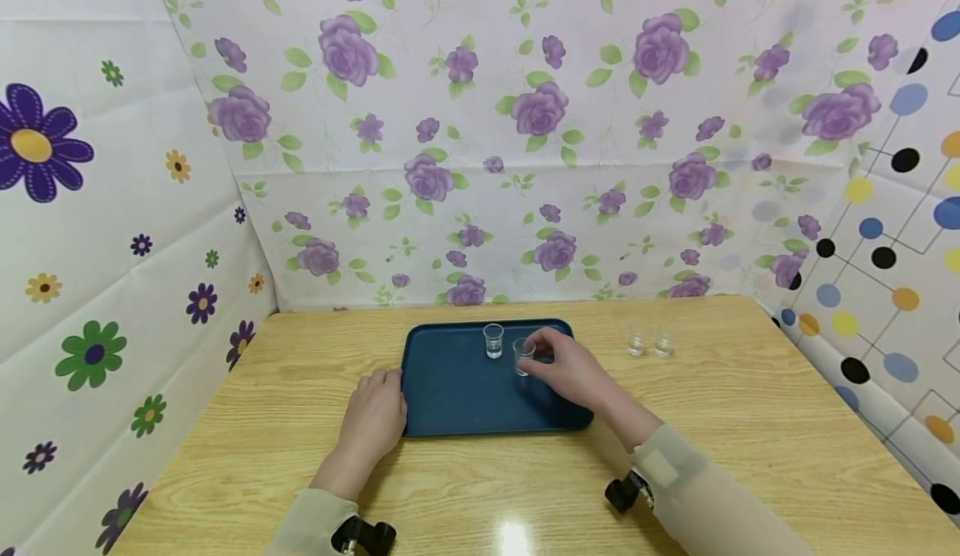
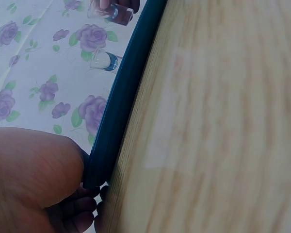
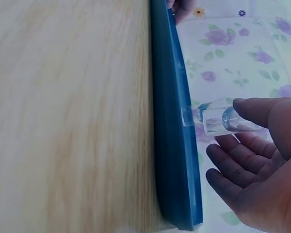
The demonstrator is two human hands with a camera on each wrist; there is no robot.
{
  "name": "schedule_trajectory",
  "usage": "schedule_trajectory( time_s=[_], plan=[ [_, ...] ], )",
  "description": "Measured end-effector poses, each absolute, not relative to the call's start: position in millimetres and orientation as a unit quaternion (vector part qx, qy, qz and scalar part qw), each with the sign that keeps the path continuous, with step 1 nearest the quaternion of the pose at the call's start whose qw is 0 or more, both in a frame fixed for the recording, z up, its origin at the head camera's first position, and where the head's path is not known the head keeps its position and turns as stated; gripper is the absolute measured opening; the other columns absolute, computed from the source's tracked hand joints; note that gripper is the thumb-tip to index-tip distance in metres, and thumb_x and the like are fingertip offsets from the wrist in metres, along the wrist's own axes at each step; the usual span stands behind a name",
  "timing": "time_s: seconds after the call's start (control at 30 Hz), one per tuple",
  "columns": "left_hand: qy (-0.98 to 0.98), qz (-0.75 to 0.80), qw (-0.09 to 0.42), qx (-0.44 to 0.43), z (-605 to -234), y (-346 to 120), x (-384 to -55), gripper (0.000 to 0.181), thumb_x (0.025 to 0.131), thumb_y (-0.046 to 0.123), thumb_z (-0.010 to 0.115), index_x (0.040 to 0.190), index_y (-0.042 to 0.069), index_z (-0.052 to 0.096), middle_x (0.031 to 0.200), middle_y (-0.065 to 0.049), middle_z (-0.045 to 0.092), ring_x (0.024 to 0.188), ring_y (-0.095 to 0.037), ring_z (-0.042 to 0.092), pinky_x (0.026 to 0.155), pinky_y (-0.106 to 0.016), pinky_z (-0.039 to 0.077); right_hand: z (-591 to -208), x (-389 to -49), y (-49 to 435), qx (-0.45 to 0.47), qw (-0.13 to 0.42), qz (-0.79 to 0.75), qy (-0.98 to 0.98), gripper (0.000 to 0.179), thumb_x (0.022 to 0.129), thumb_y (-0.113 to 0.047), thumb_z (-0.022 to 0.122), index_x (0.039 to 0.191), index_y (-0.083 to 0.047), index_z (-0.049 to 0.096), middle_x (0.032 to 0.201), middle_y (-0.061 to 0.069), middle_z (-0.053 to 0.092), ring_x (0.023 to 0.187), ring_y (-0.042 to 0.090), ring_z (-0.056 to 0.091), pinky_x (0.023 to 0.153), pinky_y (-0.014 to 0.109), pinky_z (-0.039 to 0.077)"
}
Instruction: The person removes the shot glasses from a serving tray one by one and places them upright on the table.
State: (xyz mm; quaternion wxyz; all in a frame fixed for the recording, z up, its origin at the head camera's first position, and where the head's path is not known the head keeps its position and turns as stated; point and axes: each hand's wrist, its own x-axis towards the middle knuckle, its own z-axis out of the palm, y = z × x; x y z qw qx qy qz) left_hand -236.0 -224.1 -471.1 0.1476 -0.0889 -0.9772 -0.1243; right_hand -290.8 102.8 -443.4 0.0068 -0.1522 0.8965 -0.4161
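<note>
A dark blue tray [image 1: 457, 402] lies on the wooden table. My left hand [image 1: 376, 413] holds the tray's left edge; in the left wrist view its fingers [image 2: 77, 213] are curled at the tray's corner. Over the tray's right half, my right hand [image 1: 566, 368] pinches a clear shot glass [image 1: 522, 359] between thumb and fingers. The right wrist view shows this shot glass [image 3: 228, 120] upright at the thumb tip, with the other fingers loosely bent. Just behind it to the left, a second shot glass [image 1: 493, 342] stands on the tray. Whether the pinched glass touches the tray is unclear.
To the right of the tray, two more clear shot glasses [image 1: 636, 341] stand side by side on the table [image 1: 712, 406]. Flower-printed cloth [image 1: 525, 122] hangs behind the table, with patterned cloths at both sides.
</note>
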Motion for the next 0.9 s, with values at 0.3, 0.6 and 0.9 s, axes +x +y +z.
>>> schedule_trajectory(
  time_s=[0.3, 0.6, 0.9],
  plan=[
    [-0.978, -0.125, 0.139, -0.088, -468.7, -224.2, -233.1, 0.037, 0.106, 0.000, 0.066, 0.140, -0.015, 0.064, 0.125, -0.028, 0.067, 0.107, -0.044, 0.064, 0.089, -0.056, 0.058, -440.1, -283.7, 121.2, -0.144, 0.007, -0.432, 0.890, 0.027, 0.106, -0.031, 0.079, 0.125, -0.016, 0.070, 0.121, 0.000, 0.072, 0.114, 0.020, 0.070, 0.101, 0.048, 0.058],
    [-0.978, -0.121, 0.141, -0.090, -470.9, -224.3, -235.9, 0.037, 0.106, 0.001, 0.067, 0.140, -0.014, 0.064, 0.125, -0.028, 0.067, 0.106, -0.045, 0.063, 0.089, -0.056, 0.057, -438.2, -277.8, 145.8, -0.139, 0.002, -0.450, 0.882, 0.026, 0.108, -0.032, 0.076, 0.126, -0.014, 0.069, 0.123, 0.003, 0.073, 0.116, 0.022, 0.071, 0.100, 0.048, 0.060],
    [-0.979, -0.120, 0.140, -0.089, -469.2, -224.3, -234.7, 0.037, 0.107, 0.001, 0.066, 0.140, -0.014, 0.064, 0.127, -0.029, 0.066, 0.108, -0.046, 0.064, 0.090, -0.057, 0.058, -436.8, -274.0, 168.2, -0.128, -0.009, -0.446, 0.886, 0.032, 0.108, -0.035, 0.076, 0.130, -0.014, 0.068, 0.123, 0.004, 0.073, 0.115, 0.025, 0.071, 0.095, 0.047, 0.061]
  ],
)
